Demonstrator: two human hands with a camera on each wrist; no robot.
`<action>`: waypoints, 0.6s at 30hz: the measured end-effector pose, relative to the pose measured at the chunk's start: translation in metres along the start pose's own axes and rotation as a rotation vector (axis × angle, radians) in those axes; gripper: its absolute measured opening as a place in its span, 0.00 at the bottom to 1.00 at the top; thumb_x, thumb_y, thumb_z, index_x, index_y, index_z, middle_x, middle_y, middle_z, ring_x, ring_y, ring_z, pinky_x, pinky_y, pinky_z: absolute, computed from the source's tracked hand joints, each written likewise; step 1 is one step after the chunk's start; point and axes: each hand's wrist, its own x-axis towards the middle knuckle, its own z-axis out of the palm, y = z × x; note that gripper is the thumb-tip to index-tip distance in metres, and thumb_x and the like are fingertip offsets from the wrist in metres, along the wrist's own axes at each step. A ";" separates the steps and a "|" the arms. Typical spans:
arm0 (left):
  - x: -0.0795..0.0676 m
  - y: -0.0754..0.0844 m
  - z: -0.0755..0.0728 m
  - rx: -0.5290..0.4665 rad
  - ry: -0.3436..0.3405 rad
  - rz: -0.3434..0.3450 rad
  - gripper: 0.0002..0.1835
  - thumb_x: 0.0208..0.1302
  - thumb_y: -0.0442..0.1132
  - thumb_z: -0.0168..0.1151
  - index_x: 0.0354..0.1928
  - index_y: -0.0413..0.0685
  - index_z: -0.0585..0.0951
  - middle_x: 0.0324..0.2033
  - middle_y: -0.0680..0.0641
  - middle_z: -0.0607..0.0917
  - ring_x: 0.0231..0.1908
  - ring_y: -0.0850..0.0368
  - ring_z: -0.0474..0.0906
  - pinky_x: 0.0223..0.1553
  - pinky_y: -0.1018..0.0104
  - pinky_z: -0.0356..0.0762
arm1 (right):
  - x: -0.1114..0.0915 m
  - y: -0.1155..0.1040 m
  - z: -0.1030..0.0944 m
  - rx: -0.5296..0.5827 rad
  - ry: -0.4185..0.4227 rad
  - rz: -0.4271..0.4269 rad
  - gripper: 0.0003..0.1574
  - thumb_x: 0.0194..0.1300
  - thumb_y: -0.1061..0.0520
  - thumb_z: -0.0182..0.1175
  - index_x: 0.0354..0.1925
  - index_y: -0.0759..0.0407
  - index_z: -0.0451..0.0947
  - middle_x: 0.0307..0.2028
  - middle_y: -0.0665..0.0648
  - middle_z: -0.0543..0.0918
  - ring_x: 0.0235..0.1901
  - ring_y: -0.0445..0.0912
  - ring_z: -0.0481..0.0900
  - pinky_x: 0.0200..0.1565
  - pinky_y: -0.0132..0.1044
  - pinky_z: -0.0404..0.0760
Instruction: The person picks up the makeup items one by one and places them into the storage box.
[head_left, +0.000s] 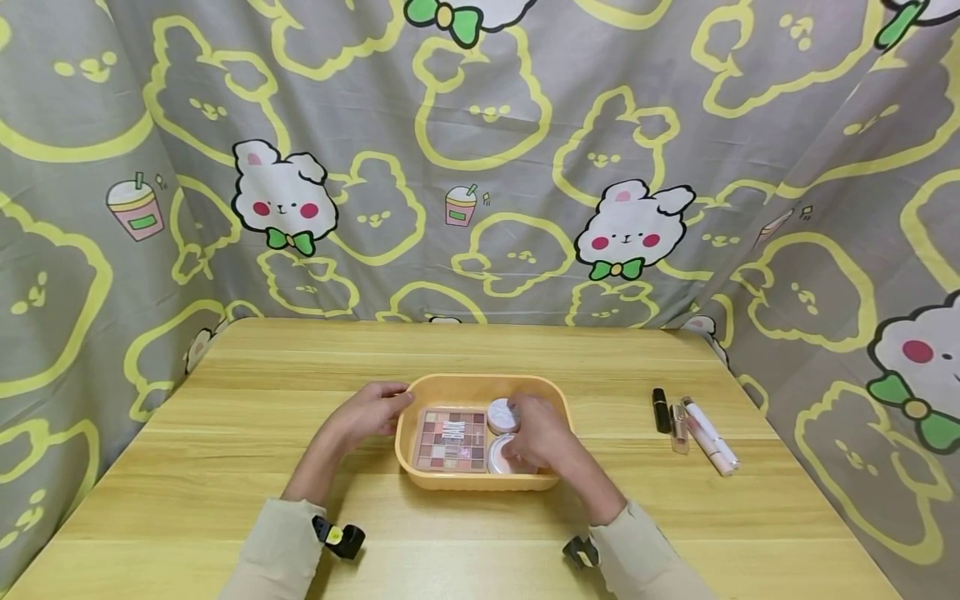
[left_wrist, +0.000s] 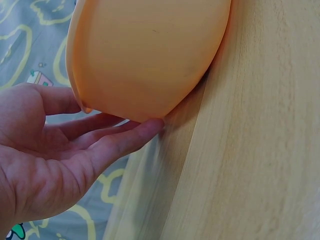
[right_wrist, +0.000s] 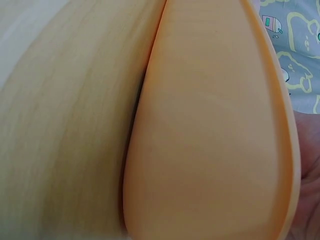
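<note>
A yellow plastic basket (head_left: 480,482) stands on the wooden table. In it lie an eyeshadow palette (head_left: 450,442) at the left and two round compacts at the right, one farther back (head_left: 502,416) and one nearer (head_left: 501,457). My left hand (head_left: 369,412) holds the basket's left end; the left wrist view has its thumb at the rim and fingers (left_wrist: 125,140) against the outer wall. My right hand (head_left: 536,429) reaches over the right rim and grips the nearer compact, its thumb on the lid. Its other fingertips are partly hidden. The right wrist view mostly holds the basket's wall (right_wrist: 210,125).
On the table's right side lie a black tube (head_left: 660,410), a clear lipstick-like tube (head_left: 678,428) and slim white and pink tubes (head_left: 712,437). A patterned curtain (head_left: 525,183) hangs behind the table and along both sides.
</note>
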 end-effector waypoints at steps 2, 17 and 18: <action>0.001 -0.001 0.000 0.003 0.007 -0.007 0.25 0.73 0.46 0.48 0.64 0.38 0.69 0.58 0.37 0.76 0.58 0.44 0.73 0.51 0.53 0.78 | 0.000 0.000 0.000 -0.002 0.003 -0.004 0.46 0.32 0.65 0.79 0.53 0.69 0.73 0.42 0.61 0.80 0.40 0.50 0.76 0.43 0.42 0.79; -0.002 0.002 0.000 0.010 -0.001 0.008 0.25 0.73 0.47 0.48 0.64 0.38 0.69 0.58 0.36 0.75 0.58 0.43 0.72 0.50 0.52 0.78 | -0.001 -0.001 0.001 -0.031 0.027 -0.025 0.44 0.31 0.64 0.80 0.50 0.69 0.74 0.38 0.60 0.80 0.39 0.50 0.76 0.43 0.44 0.79; -0.003 0.002 0.000 0.010 -0.001 0.009 0.25 0.73 0.47 0.48 0.64 0.38 0.69 0.58 0.36 0.75 0.58 0.43 0.72 0.50 0.52 0.78 | -0.001 -0.001 0.001 -0.027 0.025 -0.021 0.44 0.31 0.64 0.80 0.50 0.69 0.74 0.38 0.60 0.80 0.39 0.50 0.76 0.43 0.43 0.79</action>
